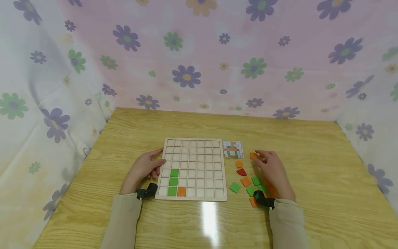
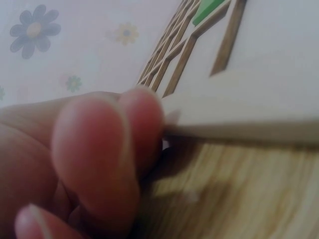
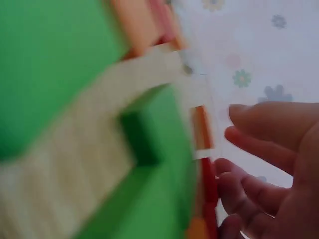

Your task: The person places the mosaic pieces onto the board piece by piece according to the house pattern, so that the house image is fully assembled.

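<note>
A wooden grid board (image 1: 224, 173) lies on the table, with several green tiles (image 1: 174, 181) and one orange tile (image 1: 181, 191) in its lower-left cells. At the board's left edge rests my left hand (image 1: 144, 168), its thumb at the rim. Fingertips (image 2: 92, 134) of that hand, loosely bent, show beside the board's side in the left wrist view. My right hand (image 1: 271, 166) reaches over the loose tiles, fingertips right at an orange square tile (image 1: 253, 155). In the right wrist view its fingers are spread apart, with no tile between them.
A small printed pattern card (image 1: 233, 149) lies along the board's right side. Below it are an orange round tile (image 1: 239, 164), a red quarter-circle tile (image 1: 241, 172) and several green and orange squares (image 1: 245, 181), some under the right wrist. Flowered cloth (image 1: 205, 52) hangs behind the table.
</note>
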`<act>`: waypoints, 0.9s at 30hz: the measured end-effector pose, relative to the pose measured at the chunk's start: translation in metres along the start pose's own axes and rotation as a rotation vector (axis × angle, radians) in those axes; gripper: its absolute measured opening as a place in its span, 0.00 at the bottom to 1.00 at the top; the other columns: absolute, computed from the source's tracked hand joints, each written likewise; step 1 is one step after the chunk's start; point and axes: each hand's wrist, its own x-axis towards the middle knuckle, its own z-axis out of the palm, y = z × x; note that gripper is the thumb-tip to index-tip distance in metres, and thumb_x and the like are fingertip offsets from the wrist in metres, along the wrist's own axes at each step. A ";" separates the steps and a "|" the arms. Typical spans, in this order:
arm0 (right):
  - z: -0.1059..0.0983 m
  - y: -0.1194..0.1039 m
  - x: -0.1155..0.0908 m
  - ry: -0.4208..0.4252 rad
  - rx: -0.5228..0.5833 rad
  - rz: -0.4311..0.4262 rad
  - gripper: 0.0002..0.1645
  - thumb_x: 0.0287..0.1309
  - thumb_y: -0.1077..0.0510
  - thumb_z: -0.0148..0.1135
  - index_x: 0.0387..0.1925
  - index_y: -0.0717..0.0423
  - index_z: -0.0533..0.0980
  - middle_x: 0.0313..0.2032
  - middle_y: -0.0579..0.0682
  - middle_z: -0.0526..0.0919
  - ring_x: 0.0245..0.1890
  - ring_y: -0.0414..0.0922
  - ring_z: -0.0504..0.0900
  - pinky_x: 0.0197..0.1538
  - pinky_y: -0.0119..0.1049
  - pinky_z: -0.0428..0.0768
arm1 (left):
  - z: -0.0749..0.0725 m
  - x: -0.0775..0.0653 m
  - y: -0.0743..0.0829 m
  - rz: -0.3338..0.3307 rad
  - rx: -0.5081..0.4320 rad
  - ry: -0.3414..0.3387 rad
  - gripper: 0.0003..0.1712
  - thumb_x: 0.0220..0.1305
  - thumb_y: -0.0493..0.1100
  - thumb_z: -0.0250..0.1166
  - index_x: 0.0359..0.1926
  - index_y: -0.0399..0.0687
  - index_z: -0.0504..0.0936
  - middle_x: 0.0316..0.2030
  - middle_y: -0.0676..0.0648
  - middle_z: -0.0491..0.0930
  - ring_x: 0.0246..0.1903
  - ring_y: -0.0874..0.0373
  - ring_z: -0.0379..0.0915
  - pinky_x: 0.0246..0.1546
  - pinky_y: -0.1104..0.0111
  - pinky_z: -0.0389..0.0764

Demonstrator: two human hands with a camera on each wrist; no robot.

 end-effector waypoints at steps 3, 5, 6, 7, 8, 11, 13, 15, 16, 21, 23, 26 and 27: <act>0.003 -0.002 -0.001 0.024 -0.012 0.033 0.26 0.60 0.51 0.52 0.56 0.60 0.69 0.47 0.62 0.66 0.41 0.55 0.70 0.43 0.50 0.69 | 0.000 0.000 0.001 -0.005 0.000 -0.004 0.33 0.58 0.54 0.60 0.64 0.69 0.59 0.16 0.40 0.75 0.09 0.53 0.68 0.10 0.66 0.68; 0.004 -0.005 -0.002 0.038 -0.025 0.043 0.24 0.59 0.53 0.53 0.54 0.60 0.70 0.45 0.62 0.66 0.41 0.56 0.71 0.42 0.50 0.69 | 0.001 0.000 0.001 -0.006 0.002 -0.006 0.33 0.58 0.53 0.60 0.64 0.69 0.59 0.16 0.40 0.75 0.09 0.53 0.69 0.10 0.67 0.68; 0.005 -0.005 -0.002 0.046 -0.031 0.046 0.22 0.59 0.54 0.54 0.53 0.60 0.71 0.45 0.62 0.66 0.41 0.56 0.71 0.42 0.50 0.70 | 0.001 0.000 0.002 -0.004 0.007 -0.004 0.33 0.58 0.53 0.60 0.64 0.69 0.59 0.16 0.40 0.75 0.09 0.53 0.69 0.10 0.66 0.68; 0.005 -0.006 -0.002 0.051 -0.037 0.046 0.21 0.58 0.55 0.54 0.52 0.60 0.72 0.44 0.62 0.66 0.41 0.56 0.71 0.41 0.50 0.70 | 0.000 0.000 0.002 -0.004 0.011 -0.004 0.33 0.58 0.53 0.59 0.64 0.69 0.59 0.16 0.40 0.75 0.09 0.53 0.69 0.10 0.66 0.68; 0.006 -0.007 -0.002 0.056 -0.044 0.045 0.20 0.57 0.56 0.54 0.51 0.60 0.72 0.44 0.62 0.66 0.40 0.56 0.71 0.41 0.50 0.70 | 0.000 0.001 0.002 -0.002 0.011 -0.002 0.33 0.58 0.53 0.59 0.64 0.69 0.59 0.16 0.40 0.75 0.09 0.53 0.69 0.10 0.66 0.68; 0.007 -0.008 -0.002 0.057 -0.058 0.048 0.18 0.56 0.57 0.56 0.48 0.60 0.73 0.42 0.61 0.66 0.39 0.55 0.71 0.40 0.49 0.70 | 0.000 0.000 0.001 0.000 0.011 0.003 0.33 0.58 0.53 0.59 0.64 0.69 0.59 0.16 0.40 0.75 0.09 0.53 0.69 0.10 0.66 0.68; 0.008 -0.009 -0.002 0.051 -0.061 0.049 0.19 0.56 0.57 0.56 0.48 0.61 0.73 0.42 0.61 0.66 0.39 0.55 0.70 0.39 0.49 0.70 | -0.001 0.000 0.001 0.000 0.010 0.000 0.33 0.58 0.53 0.59 0.64 0.68 0.59 0.16 0.40 0.75 0.09 0.53 0.69 0.10 0.66 0.68; 0.008 -0.008 -0.002 0.047 -0.065 0.053 0.19 0.56 0.56 0.56 0.49 0.61 0.73 0.42 0.61 0.66 0.39 0.55 0.70 0.39 0.48 0.70 | -0.001 0.000 0.000 0.001 0.010 -0.003 0.33 0.58 0.53 0.59 0.64 0.68 0.59 0.16 0.40 0.75 0.09 0.53 0.69 0.10 0.67 0.68; 0.008 -0.008 -0.002 0.045 -0.067 0.054 0.20 0.56 0.56 0.56 0.49 0.61 0.73 0.41 0.61 0.67 0.39 0.54 0.70 0.39 0.48 0.70 | -0.001 0.000 0.000 0.003 0.010 -0.004 0.33 0.58 0.53 0.59 0.64 0.68 0.59 0.16 0.40 0.75 0.09 0.53 0.69 0.10 0.67 0.68; 0.005 -0.009 -0.001 0.043 -0.034 0.066 0.19 0.56 0.56 0.56 0.47 0.61 0.72 0.41 0.60 0.67 0.38 0.53 0.69 0.39 0.47 0.69 | -0.001 0.001 -0.001 0.006 0.014 0.001 0.33 0.58 0.54 0.59 0.64 0.70 0.59 0.16 0.40 0.75 0.09 0.53 0.69 0.10 0.66 0.69; 0.004 -0.009 0.000 0.046 0.007 0.069 0.17 0.57 0.57 0.55 0.46 0.62 0.71 0.41 0.60 0.69 0.38 0.53 0.69 0.40 0.46 0.69 | -0.001 0.002 -0.001 0.003 0.016 0.008 0.33 0.57 0.54 0.60 0.64 0.70 0.59 0.16 0.40 0.75 0.09 0.53 0.69 0.10 0.66 0.69; 0.004 -0.007 0.001 0.053 0.063 0.087 0.15 0.59 0.57 0.54 0.46 0.60 0.71 0.41 0.59 0.72 0.39 0.52 0.71 0.41 0.45 0.69 | -0.001 0.002 -0.001 0.004 0.011 0.012 0.33 0.57 0.54 0.60 0.64 0.68 0.60 0.16 0.40 0.75 0.08 0.54 0.68 0.11 0.66 0.70; 0.004 -0.006 0.001 0.056 0.078 0.094 0.15 0.59 0.57 0.54 0.47 0.60 0.71 0.41 0.58 0.74 0.39 0.52 0.71 0.41 0.45 0.69 | -0.001 0.002 -0.001 0.003 0.013 0.014 0.33 0.57 0.53 0.60 0.64 0.68 0.60 0.16 0.40 0.75 0.08 0.54 0.68 0.11 0.66 0.70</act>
